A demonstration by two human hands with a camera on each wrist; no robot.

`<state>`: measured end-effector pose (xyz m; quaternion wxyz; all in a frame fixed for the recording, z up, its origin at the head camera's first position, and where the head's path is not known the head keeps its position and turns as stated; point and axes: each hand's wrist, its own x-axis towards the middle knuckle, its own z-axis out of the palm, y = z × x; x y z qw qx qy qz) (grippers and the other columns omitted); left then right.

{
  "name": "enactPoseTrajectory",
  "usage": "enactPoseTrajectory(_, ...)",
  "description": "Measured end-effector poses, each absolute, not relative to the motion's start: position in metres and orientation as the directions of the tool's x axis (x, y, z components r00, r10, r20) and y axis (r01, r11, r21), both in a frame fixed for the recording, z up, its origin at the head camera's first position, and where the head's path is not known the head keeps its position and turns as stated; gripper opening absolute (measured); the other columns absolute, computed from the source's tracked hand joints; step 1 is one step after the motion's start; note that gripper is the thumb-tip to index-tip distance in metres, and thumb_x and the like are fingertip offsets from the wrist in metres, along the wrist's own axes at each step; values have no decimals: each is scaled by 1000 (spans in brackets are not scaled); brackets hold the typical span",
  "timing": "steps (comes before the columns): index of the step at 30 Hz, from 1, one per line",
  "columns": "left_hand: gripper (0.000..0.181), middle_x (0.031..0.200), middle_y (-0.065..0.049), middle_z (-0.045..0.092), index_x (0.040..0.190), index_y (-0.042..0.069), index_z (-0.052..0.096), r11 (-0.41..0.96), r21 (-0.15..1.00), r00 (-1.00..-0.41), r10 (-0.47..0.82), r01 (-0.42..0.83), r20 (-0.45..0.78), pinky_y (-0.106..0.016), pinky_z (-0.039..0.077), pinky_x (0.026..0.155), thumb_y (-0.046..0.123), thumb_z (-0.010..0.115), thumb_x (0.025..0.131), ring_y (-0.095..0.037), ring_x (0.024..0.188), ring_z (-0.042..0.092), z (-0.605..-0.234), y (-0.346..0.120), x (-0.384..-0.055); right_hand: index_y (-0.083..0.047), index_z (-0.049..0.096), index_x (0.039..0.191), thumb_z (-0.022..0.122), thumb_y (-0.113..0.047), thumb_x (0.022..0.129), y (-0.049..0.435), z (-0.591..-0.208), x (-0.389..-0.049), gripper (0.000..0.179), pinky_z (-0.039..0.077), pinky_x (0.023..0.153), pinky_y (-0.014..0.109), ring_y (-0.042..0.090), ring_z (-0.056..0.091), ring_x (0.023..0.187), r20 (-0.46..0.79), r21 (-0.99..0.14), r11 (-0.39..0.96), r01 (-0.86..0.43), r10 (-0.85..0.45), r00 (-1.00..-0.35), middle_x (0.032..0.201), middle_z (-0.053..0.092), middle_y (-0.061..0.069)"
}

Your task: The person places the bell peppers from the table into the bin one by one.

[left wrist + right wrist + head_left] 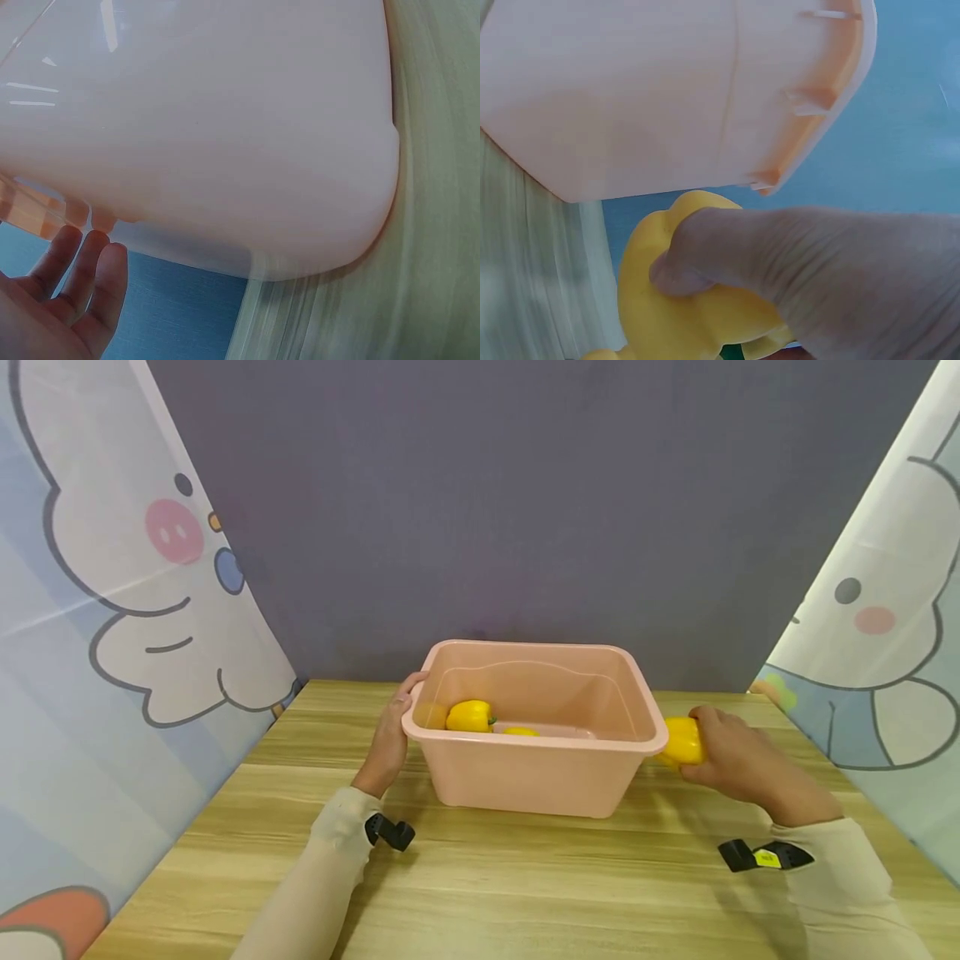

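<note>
Right hand [731,758] grasps a yellow pepper [681,742] just beside the pink bin [525,781], left hand [387,742] touching the bin, fingers loosely extended; smooth-looking pepper may slip if right-hand pressure eases.

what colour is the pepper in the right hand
The pepper in the right hand is yellow; the right wrist view shows it best.
</note>
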<state>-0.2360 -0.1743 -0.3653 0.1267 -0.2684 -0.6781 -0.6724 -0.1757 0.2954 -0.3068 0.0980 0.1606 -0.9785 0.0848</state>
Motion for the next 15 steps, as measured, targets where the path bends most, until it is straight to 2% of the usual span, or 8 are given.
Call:
enactPoseTrajectory(6,55,153,-18,38,150,1,38,-52,836,-816,190,546,545,-34,34,108,35,22,108,-33,135,38,-363,-174,-236,10,42,124,83,-27,71,294,-299,-175,77,43,58,41,27,50,71,232,-142,932,-334,-297,-926,91,56,18)
enactPoseTrajectory(12,55,153,-16,39,150,4,39,-29,839,-821,190,544,539,-45,29,113,35,22,108,-30,136,38,-364,-174,-235,9,43,123,83,-28,72,292,-293,-170,74,42,58,37,24,50,68,258,-144,929,-342,-298,-919,90,56,14)
enactPoseTrajectory(15,54,154,-15,39,151,6,38,-20,841,-822,202,541,533,-45,31,112,35,22,108,-30,136,39,-366,-174,-235,7,44,121,84,-29,72,292,-291,-166,73,42,58,37,23,50,69,263,-153,929,-338,-292,-920,89,56,12)
